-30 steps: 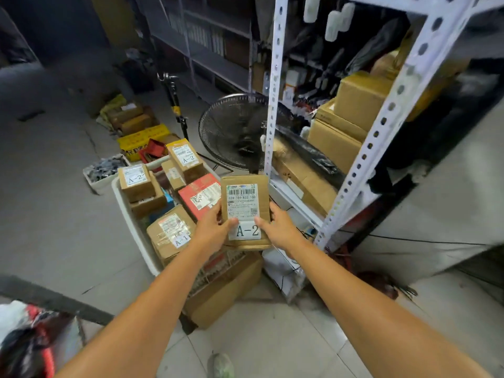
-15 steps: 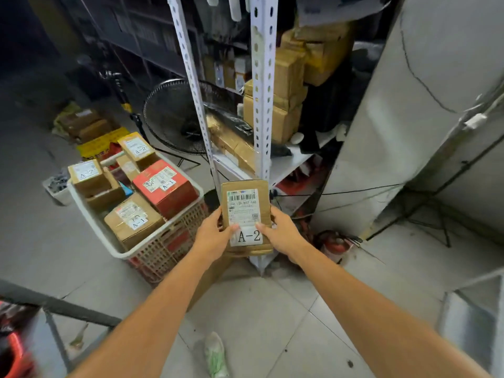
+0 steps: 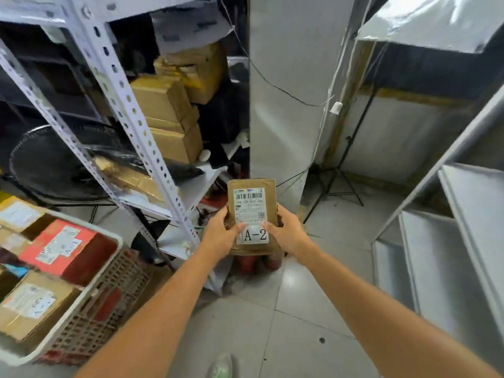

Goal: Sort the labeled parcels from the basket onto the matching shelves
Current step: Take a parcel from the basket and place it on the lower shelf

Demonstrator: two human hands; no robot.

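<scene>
Pale grey floor tiles (image 3: 272, 336) are filling the lower middle of the frame. A white rack with perforated posts (image 3: 131, 110) is standing at upper left, its shelves carrying stacked cardboard boxes (image 3: 163, 105), and a dark fan (image 3: 54, 165) is sitting low behind it. A white basket (image 3: 90, 304) is occupying the lower left corner, holding a red parcel (image 3: 62, 246) and several brown ones with white labels. Bare grey shelves (image 3: 463, 214) are running down the right edge, and a thin tripod (image 3: 338, 181) is standing by the far wall.

The brown parcel (image 3: 252, 197) is hanging in mid-air at the frame's centre, upright, its face showing a barcode label and a white sticker reading A-2 (image 3: 255, 235).

Both arms are reaching forward. The left hand (image 3: 218, 236) is gripping the parcel's left edge and the right hand (image 3: 289, 233) its right edge, both thumbs pressing on the label's lower part.
</scene>
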